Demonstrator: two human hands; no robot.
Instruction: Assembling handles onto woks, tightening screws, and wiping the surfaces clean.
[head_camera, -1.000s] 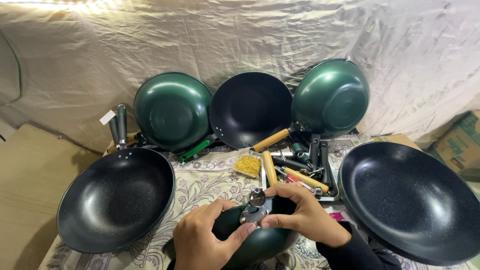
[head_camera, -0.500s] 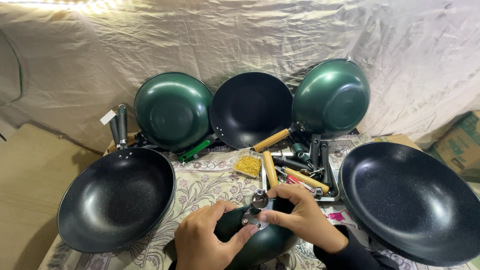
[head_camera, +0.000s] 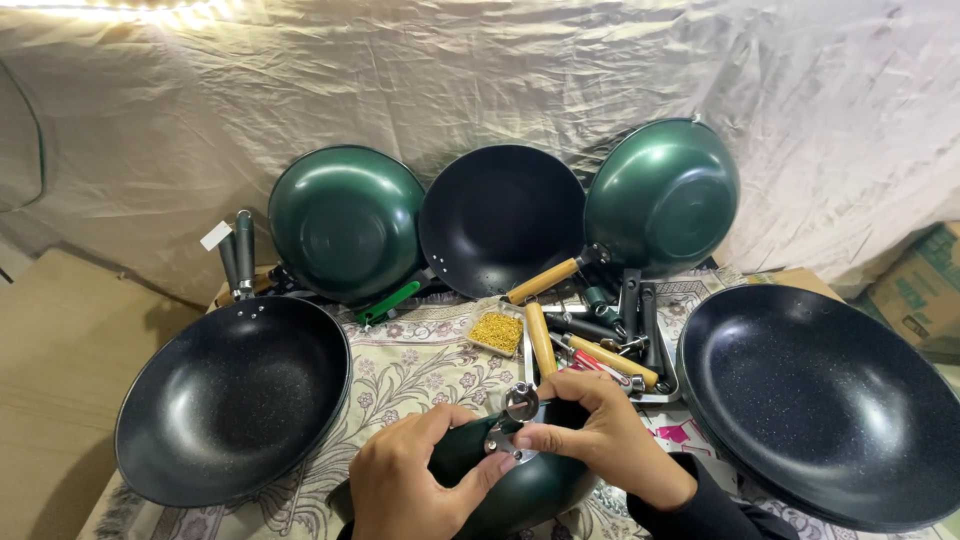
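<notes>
At bottom centre I see my right hand (head_camera: 610, 440) pinching a small metal bracket (head_camera: 512, 425) against the upturned green wok (head_camera: 525, 485), my left hand (head_camera: 405, 485) cupped around its side (fingers pressed to the shell). Just above lie wooden handles (head_camera: 570, 345) and a tub of brass screws (head_camera: 496, 331); black woks (head_camera: 235, 395) flank both edges.

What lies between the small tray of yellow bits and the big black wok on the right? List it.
In the head view, between the tray of yellow bits and the right black wok lies a metal tray piled with loose handles, wooden and dark ones.
</notes>
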